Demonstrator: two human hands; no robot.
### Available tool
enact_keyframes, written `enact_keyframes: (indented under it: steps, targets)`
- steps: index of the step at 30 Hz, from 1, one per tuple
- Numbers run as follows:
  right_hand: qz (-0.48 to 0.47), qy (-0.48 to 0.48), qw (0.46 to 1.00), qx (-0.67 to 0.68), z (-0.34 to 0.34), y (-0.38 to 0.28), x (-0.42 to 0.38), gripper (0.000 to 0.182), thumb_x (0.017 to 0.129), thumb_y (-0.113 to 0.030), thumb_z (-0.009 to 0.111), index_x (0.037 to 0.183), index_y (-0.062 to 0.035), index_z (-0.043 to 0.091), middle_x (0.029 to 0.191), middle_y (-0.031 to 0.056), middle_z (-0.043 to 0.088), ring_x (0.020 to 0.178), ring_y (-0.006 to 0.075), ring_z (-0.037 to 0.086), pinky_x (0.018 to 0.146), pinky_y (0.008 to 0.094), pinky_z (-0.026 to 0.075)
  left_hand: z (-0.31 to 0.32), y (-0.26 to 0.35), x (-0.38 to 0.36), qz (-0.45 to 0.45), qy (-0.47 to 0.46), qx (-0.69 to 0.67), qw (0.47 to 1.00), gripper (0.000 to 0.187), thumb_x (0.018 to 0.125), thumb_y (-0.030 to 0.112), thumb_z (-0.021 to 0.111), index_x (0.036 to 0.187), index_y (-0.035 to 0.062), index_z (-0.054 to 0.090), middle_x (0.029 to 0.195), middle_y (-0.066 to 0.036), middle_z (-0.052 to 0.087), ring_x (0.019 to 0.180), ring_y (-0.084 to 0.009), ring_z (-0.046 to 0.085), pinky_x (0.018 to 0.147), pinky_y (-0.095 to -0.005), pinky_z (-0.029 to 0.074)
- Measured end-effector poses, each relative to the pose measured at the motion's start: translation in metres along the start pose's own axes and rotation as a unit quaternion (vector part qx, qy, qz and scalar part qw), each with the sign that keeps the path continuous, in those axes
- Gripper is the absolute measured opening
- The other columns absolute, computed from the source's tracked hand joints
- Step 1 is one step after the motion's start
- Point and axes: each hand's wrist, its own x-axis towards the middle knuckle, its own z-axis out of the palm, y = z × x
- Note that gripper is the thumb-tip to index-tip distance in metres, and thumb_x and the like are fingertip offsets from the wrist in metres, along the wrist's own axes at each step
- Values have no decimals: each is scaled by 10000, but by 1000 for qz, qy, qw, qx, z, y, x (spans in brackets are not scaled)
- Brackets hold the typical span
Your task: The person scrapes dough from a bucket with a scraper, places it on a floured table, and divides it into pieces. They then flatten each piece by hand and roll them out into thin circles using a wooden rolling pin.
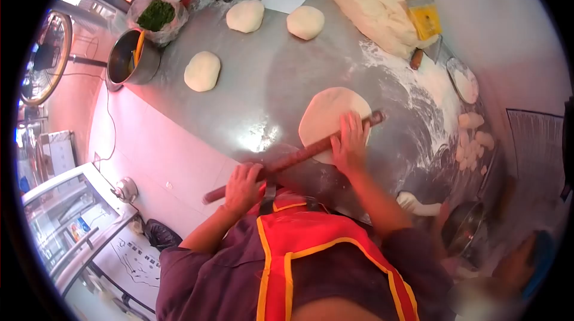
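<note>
Trainee: Where is the workpiece?
Instructor: The flattened dough lies on the desk, partly beneath your right hand. Count: one.

Trainee: And the tool?
Instructor: One rolling pin, set obliquely across the near part of the dough. Your left hand curls around the pin near its closer end, off the dough. Your right hand lies over the far portion, fingers extended.

Trainee: Which step is this?
Instructor: Judged from the layout, rolling out. Another pass calls for even pressure from both hands. Your left hand bears beyond the dough's edge, so the pin could tip; centre it first.

Trainee: Give the surrounding count.
Instructor: Three dough rounds, all ahead and to the left of your right hand. One large dough mass, farther ahead of that hand, with one yellow tool against it. Small dough pieces sit to its right; they overlap, so an exact number cannot be given. One metal pot and one bag of chopped greens stand ahead and left of your left hand.
</note>
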Motion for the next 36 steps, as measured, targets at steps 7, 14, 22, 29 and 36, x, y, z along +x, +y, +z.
enact_keyframes:
  steps: [7, 14, 22, 29, 36]
  targets:
    - [-63, 73, 995, -10, 47, -27, 195, 527, 989, -268, 476, 1465, -76, 355, 1506, 154, 380, 1383, 352, 364, 1130, 607, 212, -57, -49, 50, -72, 109, 78, 988, 487, 784, 106, 715, 1257, 158, 611, 1052, -88, 565, 935, -298, 558, 800, -412, 487]
    - [-84, -2, 996, 4, 2, -12, 50, 525, 962, -268, 476, 1405, 11, 451, 1449, 202, 455, 1384, 365, 375, 1138, 605, 167, -34, -59, 4, -41, 74, 52, 995, 474, 747, 120, 722, 1212, 199, 671, 982, -41, 564, 921, -250, 561, 801, -382, 470]
    - [-124, 88, 985, -84, 57, -45, 264, 604, 964, -286, 523, 1490, -74, 315, 1527, 132, 359, 1408, 332, 330, 1136, 596, 207, -83, -98, 57, -100, 169, 84, 977, 542, 746, 119, 760, 1264, 223, 636, 1043, -65, 558, 926, -274, 557, 808, -401, 470]
    - [-102, -33, 993, -53, 25, -6, 96, 590, 918, -219, 537, 1448, -15, 379, 1481, 167, 417, 1401, 327, 362, 1150, 576, 199, -43, -80, 6, -61, 85, 86, 991, 538, 734, 159, 763, 1251, 234, 636, 956, -33, 590, 898, -252, 581, 770, -393, 492]
    - [-84, 53, 995, 11, -6, -2, 86, 488, 908, -209, 612, 1322, 2, 466, 1386, 200, 480, 1306, 392, 420, 1115, 579, 262, -25, -45, -18, -31, 37, 15, 999, 479, 802, 176, 706, 1271, 177, 607, 973, -68, 624, 919, -286, 612, 781, -412, 508]
